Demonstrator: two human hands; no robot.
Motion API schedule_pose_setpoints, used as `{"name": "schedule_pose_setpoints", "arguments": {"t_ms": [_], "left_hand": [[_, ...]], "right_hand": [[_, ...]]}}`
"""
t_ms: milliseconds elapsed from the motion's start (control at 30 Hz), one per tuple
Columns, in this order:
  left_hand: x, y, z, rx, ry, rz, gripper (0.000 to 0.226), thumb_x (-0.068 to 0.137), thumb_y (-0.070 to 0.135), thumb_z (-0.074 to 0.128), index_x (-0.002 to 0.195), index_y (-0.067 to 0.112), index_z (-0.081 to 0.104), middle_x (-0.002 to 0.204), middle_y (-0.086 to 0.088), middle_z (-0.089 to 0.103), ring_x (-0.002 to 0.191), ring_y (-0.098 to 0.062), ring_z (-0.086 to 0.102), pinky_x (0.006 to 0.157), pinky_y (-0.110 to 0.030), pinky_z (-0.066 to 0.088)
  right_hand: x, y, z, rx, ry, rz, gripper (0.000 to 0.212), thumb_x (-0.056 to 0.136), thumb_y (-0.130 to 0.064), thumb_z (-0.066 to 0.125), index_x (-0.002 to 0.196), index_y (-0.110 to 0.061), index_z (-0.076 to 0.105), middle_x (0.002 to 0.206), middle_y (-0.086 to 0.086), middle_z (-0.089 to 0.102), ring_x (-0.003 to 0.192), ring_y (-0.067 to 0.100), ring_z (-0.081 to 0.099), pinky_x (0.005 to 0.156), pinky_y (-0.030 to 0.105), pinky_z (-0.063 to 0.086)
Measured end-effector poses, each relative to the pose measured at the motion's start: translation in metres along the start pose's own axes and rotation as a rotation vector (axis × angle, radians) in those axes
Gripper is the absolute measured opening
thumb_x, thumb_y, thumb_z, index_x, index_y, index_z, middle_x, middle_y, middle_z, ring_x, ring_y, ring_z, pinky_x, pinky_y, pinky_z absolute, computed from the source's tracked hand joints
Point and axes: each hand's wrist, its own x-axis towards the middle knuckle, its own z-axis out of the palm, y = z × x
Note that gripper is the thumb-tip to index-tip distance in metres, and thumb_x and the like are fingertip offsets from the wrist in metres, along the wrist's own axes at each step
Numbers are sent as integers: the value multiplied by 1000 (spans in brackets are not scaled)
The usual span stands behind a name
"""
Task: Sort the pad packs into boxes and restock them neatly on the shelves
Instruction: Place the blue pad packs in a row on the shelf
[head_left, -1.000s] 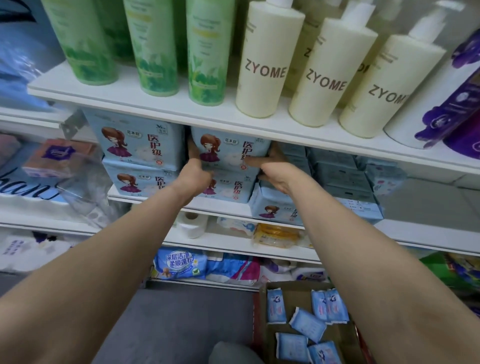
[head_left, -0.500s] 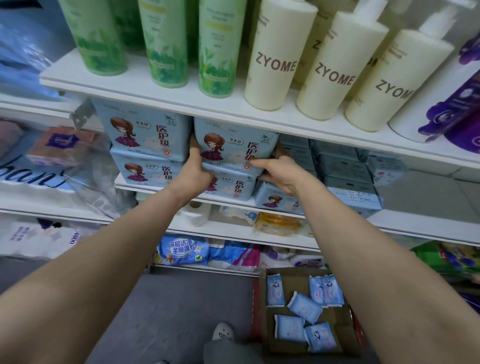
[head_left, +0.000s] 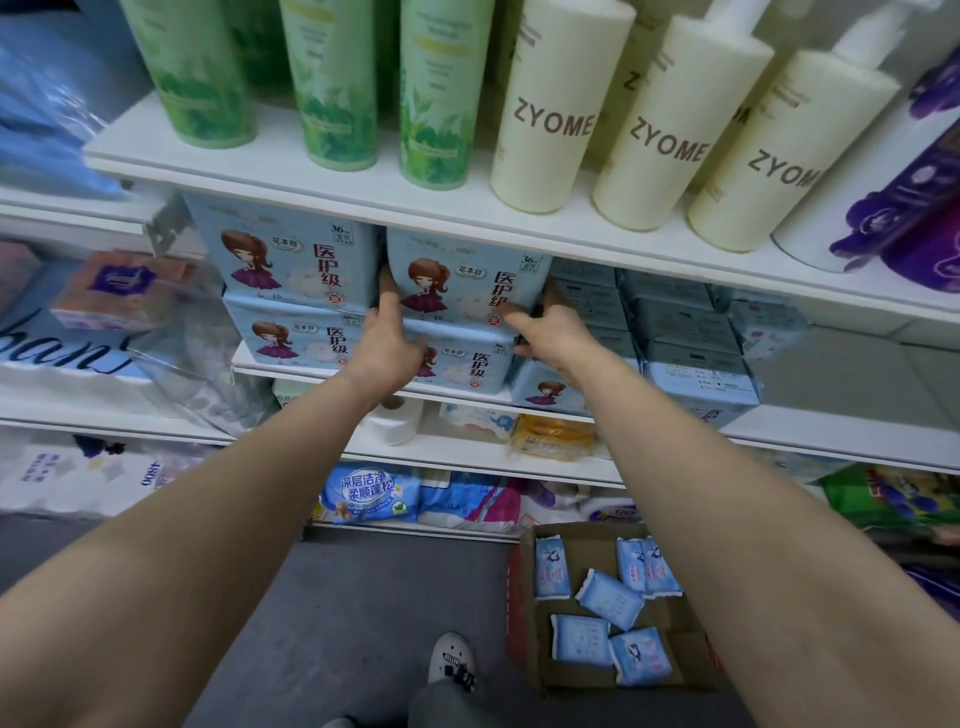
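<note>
Light-blue pad boxes with a cartoon girl stand in two stacks on the middle shelf (head_left: 831, 431). The upper pad box (head_left: 467, 280) of the right stack lies on a lower pad box (head_left: 467, 366). My left hand (head_left: 387, 338) grips its left edge, with fingers reaching up into the gap beside the left stack (head_left: 291, 265). At the lower right corner my right hand (head_left: 553, 327) holds it, thumb across the front and fingers round the side. A cardboard box (head_left: 525, 582) on the floor holds several small blue pad packs (head_left: 608, 597).
Green bottles (head_left: 332, 93) and cream ZYOME bottles (head_left: 556, 114) stand on the shelf above. Grey-blue packs (head_left: 680, 322) are stacked to the right of my hands, and one girl-print pack (head_left: 545, 389) lies below them. Tissue and detergent packs fill the lower shelves. My shoe (head_left: 452, 657) is beside the cardboard box.
Both hands stay on the upper box of the right stack. My right thumb has slid onto its front face. The view has drawn back, showing more floor.
</note>
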Motion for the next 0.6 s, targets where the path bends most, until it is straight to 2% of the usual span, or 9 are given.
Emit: {"name": "schedule_pose_setpoints", "arguments": {"t_ms": [100,133,233,300,367,500,600], "left_hand": [[-11,2,-1,30,18,-9,68,95,12,58,149,20,19,145,-12,37,123,-35,47,85,-37,47],[-16,2,-1,54,36,-8,66,95,15,58,149,16,19,147,-13,35,124,-35,47,84,-36,46],[-32,1,1,45,65,-35,62,94,20,58,147,7,28,146,-17,38,125,-36,48,100,-40,44],[-48,4,4,1,24,-27,59,94,20,58,146,8,31,140,-18,45,121,-36,51,102,-47,46],[-64,12,10,29,-41,67,56,93,20,60,143,8,37,134,-17,52,118,-34,54,101,-48,46],[-97,48,35,132,-159,311,47,93,22,62,135,10,47,128,-11,57,116,-28,56,97,-37,45],[-123,84,68,211,-279,524,42,91,25,65,130,15,52,124,-9,58,111,-24,57,93,-35,45]], "right_hand": [[-12,-3,2,-86,44,-20,51,91,-34,66,136,-21,44,129,4,61,109,27,62,94,47,55],[-18,-3,2,-132,57,-21,53,92,-36,65,138,-20,43,133,6,59,114,28,60,98,47,52],[-46,2,-4,-260,134,-19,69,96,-33,61,153,-16,26,152,10,42,135,29,44,109,43,40],[-73,9,-9,-321,172,-60,73,97,-30,60,156,-20,19,155,10,36,138,28,41,111,45,39],[-103,19,-19,-400,202,-113,69,97,-28,60,155,-25,22,153,10,40,134,27,45,108,45,42],[-166,41,-55,-527,313,-136,60,97,-26,59,151,-21,33,144,11,48,125,28,51,102,40,42],[-216,58,-94,-587,393,-101,57,97,-24,60,149,-19,38,143,13,49,129,28,48,105,40,40]]}}
